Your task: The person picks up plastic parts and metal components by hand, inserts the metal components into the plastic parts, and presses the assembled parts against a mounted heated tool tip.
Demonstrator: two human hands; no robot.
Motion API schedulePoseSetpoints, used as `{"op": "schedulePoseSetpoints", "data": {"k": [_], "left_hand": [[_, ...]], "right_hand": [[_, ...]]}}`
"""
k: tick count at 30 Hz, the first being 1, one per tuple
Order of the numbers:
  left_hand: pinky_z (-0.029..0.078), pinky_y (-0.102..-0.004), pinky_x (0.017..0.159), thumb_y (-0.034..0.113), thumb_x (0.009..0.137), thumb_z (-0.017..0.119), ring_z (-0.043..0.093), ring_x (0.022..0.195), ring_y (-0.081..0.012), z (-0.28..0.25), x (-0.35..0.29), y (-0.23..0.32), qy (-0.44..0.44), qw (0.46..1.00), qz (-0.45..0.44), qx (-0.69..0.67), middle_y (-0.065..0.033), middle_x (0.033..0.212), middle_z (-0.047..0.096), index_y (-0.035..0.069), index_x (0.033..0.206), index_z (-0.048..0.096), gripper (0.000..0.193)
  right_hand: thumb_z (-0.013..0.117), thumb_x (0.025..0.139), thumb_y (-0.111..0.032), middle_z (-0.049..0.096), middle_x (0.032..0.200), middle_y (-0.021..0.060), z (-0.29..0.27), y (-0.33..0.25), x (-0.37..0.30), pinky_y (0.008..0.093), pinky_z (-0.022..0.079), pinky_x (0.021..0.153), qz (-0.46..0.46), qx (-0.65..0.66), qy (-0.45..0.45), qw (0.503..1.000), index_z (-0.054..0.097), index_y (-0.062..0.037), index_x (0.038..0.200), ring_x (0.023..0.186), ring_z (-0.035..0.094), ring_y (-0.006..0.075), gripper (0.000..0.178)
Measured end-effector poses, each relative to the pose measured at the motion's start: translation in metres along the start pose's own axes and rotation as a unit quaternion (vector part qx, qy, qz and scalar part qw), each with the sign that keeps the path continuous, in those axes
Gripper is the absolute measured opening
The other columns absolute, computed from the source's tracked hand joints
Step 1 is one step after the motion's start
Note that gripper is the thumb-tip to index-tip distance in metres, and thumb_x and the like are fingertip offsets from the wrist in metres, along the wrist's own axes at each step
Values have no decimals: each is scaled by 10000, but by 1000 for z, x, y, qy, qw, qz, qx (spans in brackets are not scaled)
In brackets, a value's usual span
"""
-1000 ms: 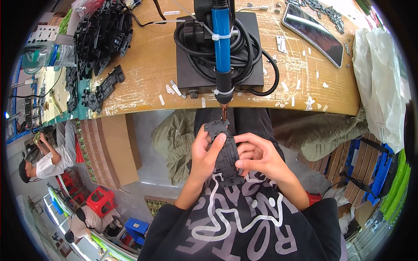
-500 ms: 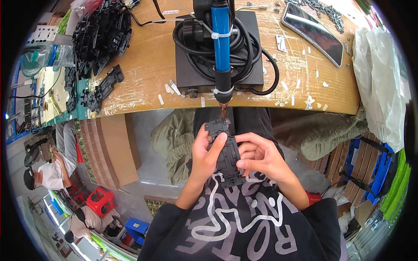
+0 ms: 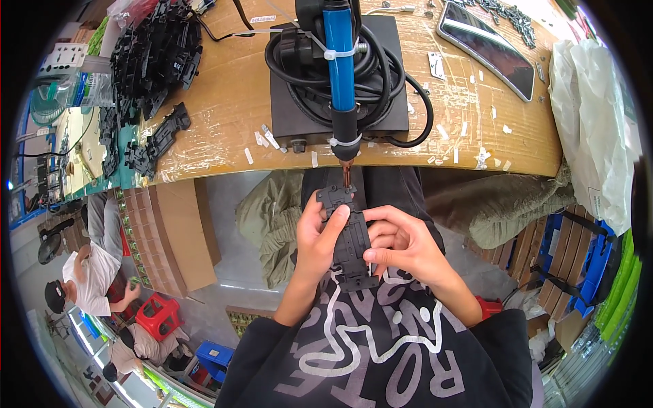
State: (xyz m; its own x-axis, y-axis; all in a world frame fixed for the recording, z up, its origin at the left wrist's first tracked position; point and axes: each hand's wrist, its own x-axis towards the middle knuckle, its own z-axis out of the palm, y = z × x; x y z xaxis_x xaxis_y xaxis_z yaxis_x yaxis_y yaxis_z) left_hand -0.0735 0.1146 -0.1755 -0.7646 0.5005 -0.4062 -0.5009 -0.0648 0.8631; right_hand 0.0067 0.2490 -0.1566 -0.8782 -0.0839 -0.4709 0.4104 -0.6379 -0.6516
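Observation:
Both hands grip a long black plastic part (image 3: pixel 348 234), held upright just below the table edge. My left hand (image 3: pixel 318 243) wraps its left side with the fingers across the front. My right hand (image 3: pixel 398 243) pinches the right side and lower end. The part's top end sits right under the copper tip of a blue soldering iron (image 3: pixel 340 68), which is fixed pointing down over a black base (image 3: pixel 394 88) with a coiled black cable (image 3: pixel 292 64). Whether tip and part touch I cannot tell.
The wooden table (image 3: pixel 224 109) carries a heap of black plastic parts (image 3: pixel 153 54) at the left, a dark tray (image 3: pixel 486 47) at the right and a white plastic bag (image 3: pixel 595 122). A person in white (image 3: pixel 85 272) crouches at lower left beside a red stool (image 3: pixel 155 316).
My hands and the black part have stayed in place under the iron tip. The person at lower left has shifted position.

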Motion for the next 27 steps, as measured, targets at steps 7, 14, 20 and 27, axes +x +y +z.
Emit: {"op": "schedulePoseSetpoints", "data": {"k": [7,14,20,27], "left_hand": [[397,-168,608,110,833,508,479,706,-31,0,0,-2,-4,1000,6,-2,-12,817,526,18,992,461,189],[396,-171,617,104,829,517,477,711,-34,0,0,-4,-7,1000,22,14,-12,816,525,13,991,456,195],[399,-176,546,146,824,527,482,664,-51,-22,6,-28,-104,991,14,87,-63,872,521,18,1157,323,411],[358,-175,432,213,847,496,477,555,-67,-110,3,8,262,948,126,134,-53,769,539,28,1031,496,261]], "right_hand": [[616,730,23,567,808,82,0,0,-2,216,498,492,-5,-6,3,1000,430,38,1106,703,571,122,420],[608,729,37,559,830,85,-3,1,-5,219,509,503,-8,-23,2,1000,404,37,1158,724,565,125,475],[591,717,80,512,842,48,-31,18,-6,219,517,531,-8,-134,53,989,400,-2,1185,720,530,99,512],[634,644,38,469,792,-7,-158,3,-131,208,478,557,-70,-234,393,887,487,-54,1041,670,501,87,433]]}}
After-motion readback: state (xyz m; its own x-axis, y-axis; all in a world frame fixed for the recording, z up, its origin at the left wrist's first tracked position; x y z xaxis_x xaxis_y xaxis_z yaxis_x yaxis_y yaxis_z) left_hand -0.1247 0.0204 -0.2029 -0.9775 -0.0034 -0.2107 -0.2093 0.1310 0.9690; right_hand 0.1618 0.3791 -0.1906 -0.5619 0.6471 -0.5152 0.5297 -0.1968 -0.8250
